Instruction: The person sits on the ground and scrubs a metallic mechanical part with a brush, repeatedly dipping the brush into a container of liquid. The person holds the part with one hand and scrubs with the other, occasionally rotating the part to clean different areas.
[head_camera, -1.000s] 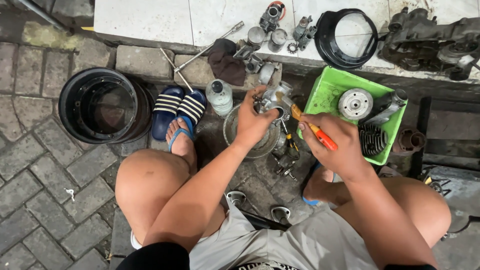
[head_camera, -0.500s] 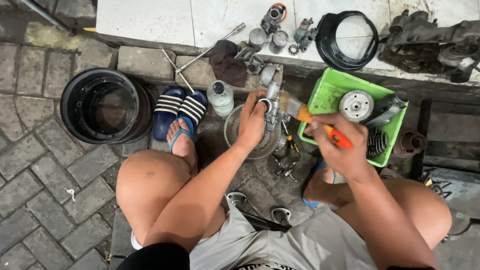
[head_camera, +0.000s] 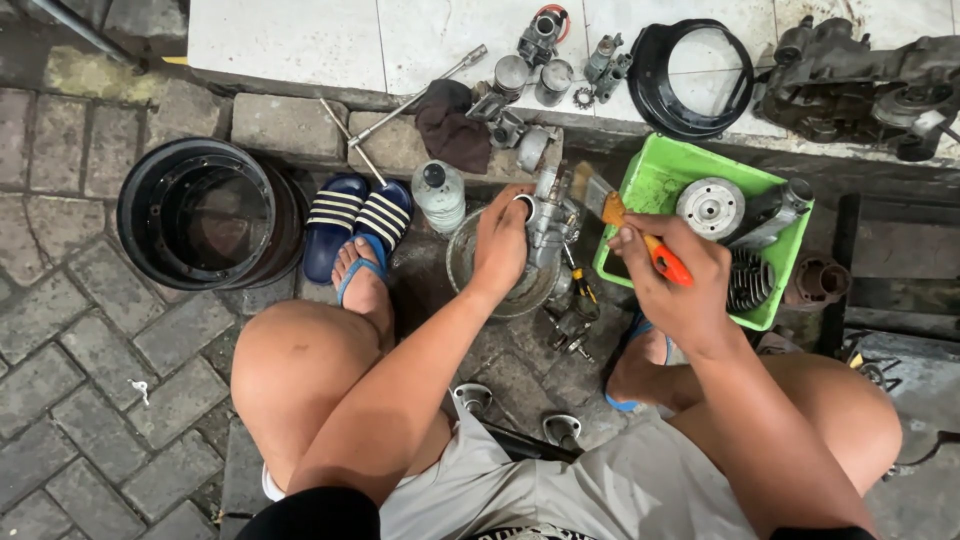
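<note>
Over the glass bowl (head_camera: 480, 285), left hand (head_camera: 502, 240) fingers grip a carburetor (head_camera: 550, 215); right hand (head_camera: 675, 275) fingers clasp a paintbrush (head_camera: 625, 225).

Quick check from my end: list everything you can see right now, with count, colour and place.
carburettor: one, grey metal, over the bowl, in left hand
bowl: one, clear, on paving at centre
paintbrush: one, orange handle, in right hand
tray: one, green, right of centre, holding engine parts
bottle: one, clear, beside the sandals
sandals: two, navy striped, left of bowl
wheel rim: one, black, far left
ring cover: one, black, on tiled ledge
engine casing: one, dark grey, top right
left hand: gripping carburettor
right hand: gripping paintbrush
</note>
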